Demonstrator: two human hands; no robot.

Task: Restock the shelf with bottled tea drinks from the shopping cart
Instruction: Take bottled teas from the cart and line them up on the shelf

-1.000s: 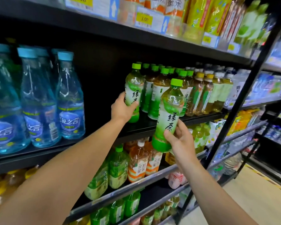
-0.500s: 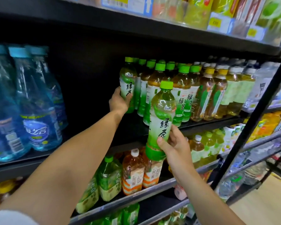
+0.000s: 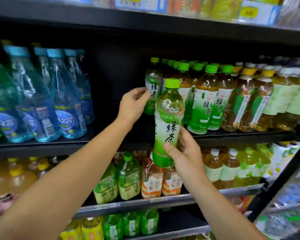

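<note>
Green tea bottle (image 3: 168, 123) labelled 绿茶, gripped by right hand (image 3: 185, 153).

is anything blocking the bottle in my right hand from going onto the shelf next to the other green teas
Only your left hand, touching the end bottle of the row. The held bottle hangs before the shelf edge, and the dark gap left of the row looks open.

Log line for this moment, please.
left hand: touching shelved green tea bottle | right hand: gripping held green tea bottle, upright, unshelved
</note>
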